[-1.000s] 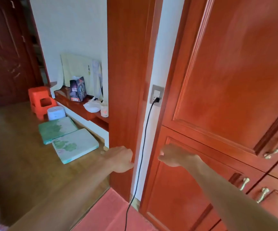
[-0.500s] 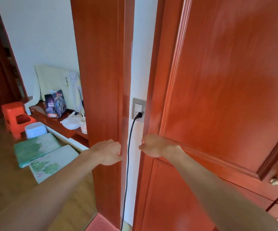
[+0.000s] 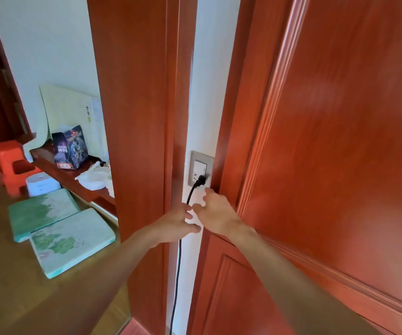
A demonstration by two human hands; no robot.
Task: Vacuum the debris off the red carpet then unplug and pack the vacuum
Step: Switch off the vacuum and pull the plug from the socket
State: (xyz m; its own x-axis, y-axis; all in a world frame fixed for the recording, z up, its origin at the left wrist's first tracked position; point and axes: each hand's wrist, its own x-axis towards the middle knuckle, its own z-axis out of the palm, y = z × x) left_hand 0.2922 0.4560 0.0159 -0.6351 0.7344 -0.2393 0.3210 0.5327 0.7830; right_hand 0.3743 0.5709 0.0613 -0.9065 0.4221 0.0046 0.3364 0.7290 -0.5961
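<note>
Left grip (image 3: pixel 174 223): our fingers spread, empty, over the black cord (image 3: pixel 177 269) | Right grip (image 3: pixel 215 211): fingers loosely apart, empty, just below the plug (image 3: pixel 201 180) | Plug: seated in the wall socket (image 3: pixel 200 168) above both hands | Cord: long axis vertical, running down to the floor.
</note>
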